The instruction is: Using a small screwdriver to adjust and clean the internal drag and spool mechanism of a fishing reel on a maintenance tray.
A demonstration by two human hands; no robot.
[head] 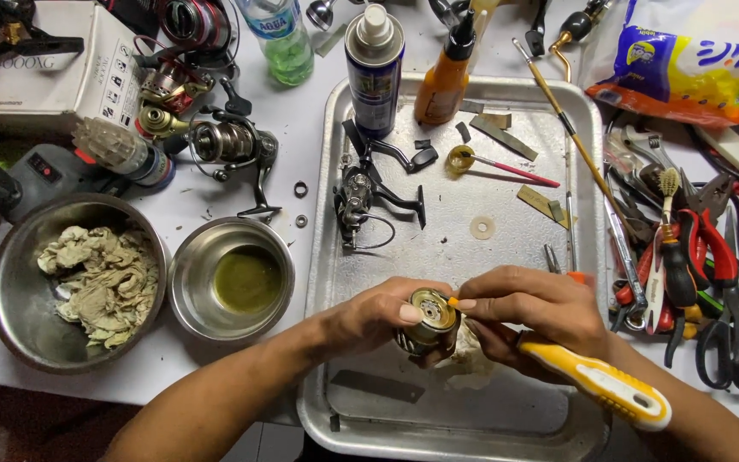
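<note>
My left hand [378, 318] comes in from the lower left, forearm slanting up across the near rim of the metal tray [588, 128], and its fingers are curled tight around a fishing-reel spool [428, 318], thumb pressed on the spool's gold top face. The spool sits over the tray's near half, tilted a little toward me, with a crumpled rag [472, 359] just under it. My right hand [534, 315] reaches in from the lower right and is closed on a yellow-and-white handled brush [596, 382]; the handle runs back along my wrist, and the working end meets the spool's top edge just beside my left thumb. My fingertips on both sides nearly touch.

The tray's middle lies mostly bare ahead of my hands, with a stripped reel body [363, 198] farther back on the left and a small washer [481, 228] to its right. To my left, off the tray, a steel bowl of greenish liquid [233, 281] stands just beside the rim, and a bowl of dirty rags [79, 278] beyond it. To my right, pliers and scissors [712, 282] crowd the tabletop [318, 111] close to the tray's edge.
</note>
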